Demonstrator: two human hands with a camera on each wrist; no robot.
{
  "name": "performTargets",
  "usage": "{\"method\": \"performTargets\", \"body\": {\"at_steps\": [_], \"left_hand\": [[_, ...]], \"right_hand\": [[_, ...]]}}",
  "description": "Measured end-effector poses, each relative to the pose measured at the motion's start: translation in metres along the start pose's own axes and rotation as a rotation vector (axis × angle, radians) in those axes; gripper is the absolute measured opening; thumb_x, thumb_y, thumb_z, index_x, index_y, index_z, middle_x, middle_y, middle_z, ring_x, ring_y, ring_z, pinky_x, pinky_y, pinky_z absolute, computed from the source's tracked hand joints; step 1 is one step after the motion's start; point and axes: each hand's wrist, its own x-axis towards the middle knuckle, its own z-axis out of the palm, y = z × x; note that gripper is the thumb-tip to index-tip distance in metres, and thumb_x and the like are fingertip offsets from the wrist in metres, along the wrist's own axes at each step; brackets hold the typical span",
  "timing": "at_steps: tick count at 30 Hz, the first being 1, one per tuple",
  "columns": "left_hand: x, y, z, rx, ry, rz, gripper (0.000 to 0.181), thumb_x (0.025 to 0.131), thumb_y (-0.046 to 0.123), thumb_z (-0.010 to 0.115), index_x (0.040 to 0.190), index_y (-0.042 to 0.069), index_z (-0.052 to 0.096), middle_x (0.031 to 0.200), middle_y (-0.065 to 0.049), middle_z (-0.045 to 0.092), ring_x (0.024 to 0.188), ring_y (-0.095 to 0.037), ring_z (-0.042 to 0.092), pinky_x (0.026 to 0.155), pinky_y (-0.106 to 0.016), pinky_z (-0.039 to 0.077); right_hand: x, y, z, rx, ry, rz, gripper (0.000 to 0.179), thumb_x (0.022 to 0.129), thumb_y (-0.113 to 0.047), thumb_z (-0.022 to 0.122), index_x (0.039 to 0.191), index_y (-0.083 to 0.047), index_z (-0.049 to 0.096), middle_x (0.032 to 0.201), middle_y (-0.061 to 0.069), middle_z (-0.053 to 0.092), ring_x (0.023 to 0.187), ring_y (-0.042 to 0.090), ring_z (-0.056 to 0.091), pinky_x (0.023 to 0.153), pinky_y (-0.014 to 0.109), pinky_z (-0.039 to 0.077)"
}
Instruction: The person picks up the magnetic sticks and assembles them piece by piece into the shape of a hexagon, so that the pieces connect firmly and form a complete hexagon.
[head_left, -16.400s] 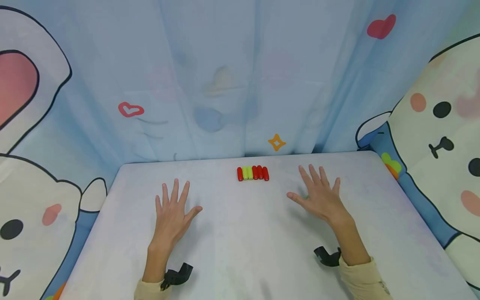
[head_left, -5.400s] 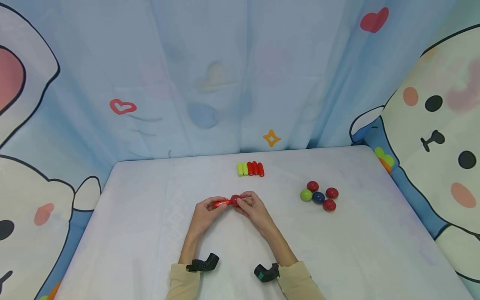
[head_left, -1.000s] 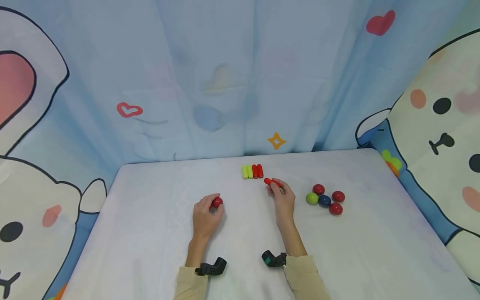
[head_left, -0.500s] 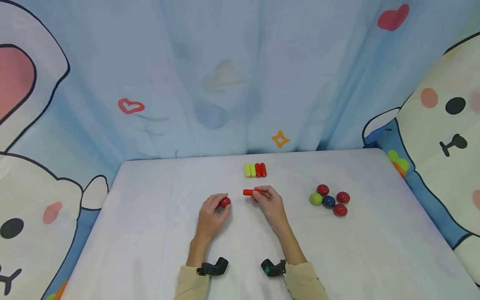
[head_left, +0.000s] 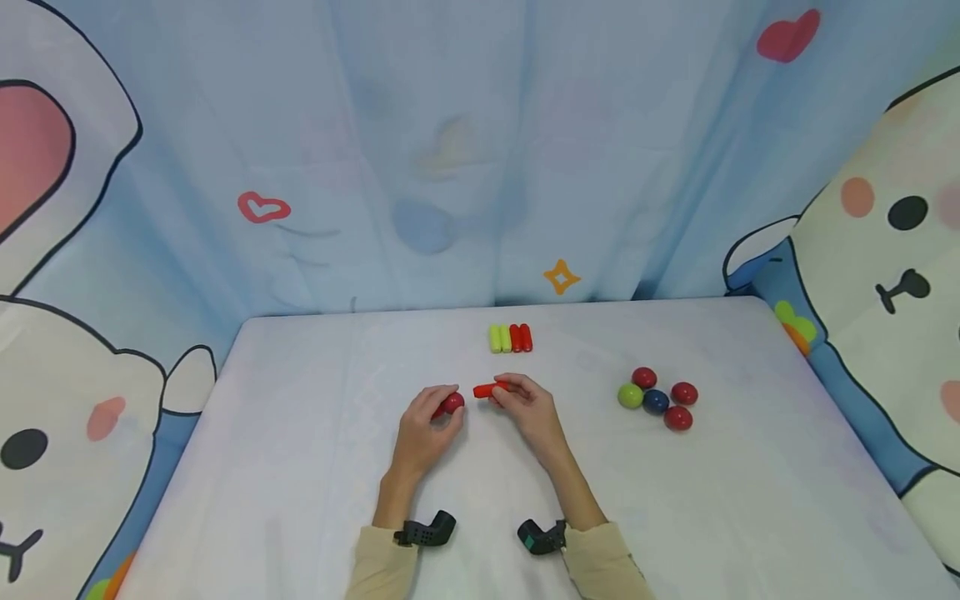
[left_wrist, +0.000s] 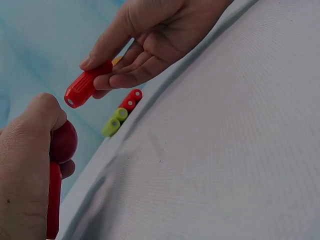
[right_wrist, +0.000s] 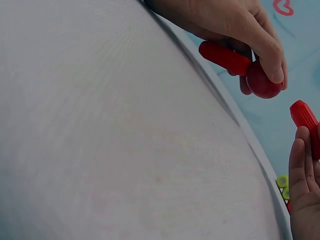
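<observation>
My left hand [head_left: 420, 435] grips a red ball [head_left: 454, 402] together with a red rod, which shows clearly in the right wrist view [right_wrist: 224, 57] with its end against the ball. A second red rod [head_left: 486, 390] is pinched between the thumb and fingers of my right hand [head_left: 531, 415]. Its free end points left at the ball, with a small gap between them. In the left wrist view this rod [left_wrist: 82, 89] is ribbed, with a small metallic spot at its tip. Both hands are a little above the table, near its middle.
Two yellow-green rods [head_left: 500, 338] and two red rods [head_left: 521, 337] lie side by side near the back edge. To the right sits a cluster of balls: red ones [head_left: 678, 418], a green one [head_left: 630, 396] and a blue one [head_left: 656, 402]. White cloth covers the table [head_left: 300, 375].
Over the last second my right hand has brought a red rod from beside the row leftward to near the ball. Earlier, the balls came into view on the right and the row lost red rods.
</observation>
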Motion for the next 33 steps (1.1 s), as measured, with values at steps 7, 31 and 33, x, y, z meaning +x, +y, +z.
{"method": "performTargets", "body": {"at_steps": [7, 31, 33], "left_hand": [[0.001, 0.0029, 0.0028, 0.001, 0.015, 0.024, 0.032, 0.086, 0.017, 0.071, 0.117, 0.009, 0.067, 0.113, -0.006, 0.067, 0.103, -0.019, 0.065, 0.087, -0.034, 0.058], [0.0006, 0.0011, -0.0004, 0.142, 0.078, 0.118, 0.032, 0.08, 0.014, 0.074, 0.112, 0.014, 0.07, 0.107, -0.003, 0.069, 0.093, -0.018, 0.065, 0.081, -0.035, 0.055], [0.0003, 0.0007, -0.0017, 0.162, 0.077, 0.109, 0.032, 0.079, 0.012, 0.073, 0.111, 0.014, 0.071, 0.106, -0.003, 0.068, 0.092, -0.017, 0.065, 0.08, -0.035, 0.055]], "right_hand": [[0.0003, -0.0016, -0.0017, -0.016, -0.043, -0.037, 0.038, 0.09, -0.034, 0.068, 0.121, -0.012, 0.063, 0.113, 0.008, 0.069, 0.098, 0.015, 0.068, 0.087, 0.02, 0.055], [0.0002, 0.0028, 0.0063, -0.024, -0.084, -0.026, 0.027, 0.095, -0.021, 0.062, 0.12, -0.012, 0.064, 0.11, 0.009, 0.07, 0.095, 0.016, 0.071, 0.087, 0.021, 0.055], [0.0005, 0.0031, 0.007, -0.025, -0.071, -0.015, 0.025, 0.095, -0.022, 0.061, 0.119, -0.013, 0.064, 0.107, 0.008, 0.072, 0.094, 0.015, 0.071, 0.086, 0.021, 0.056]]}}
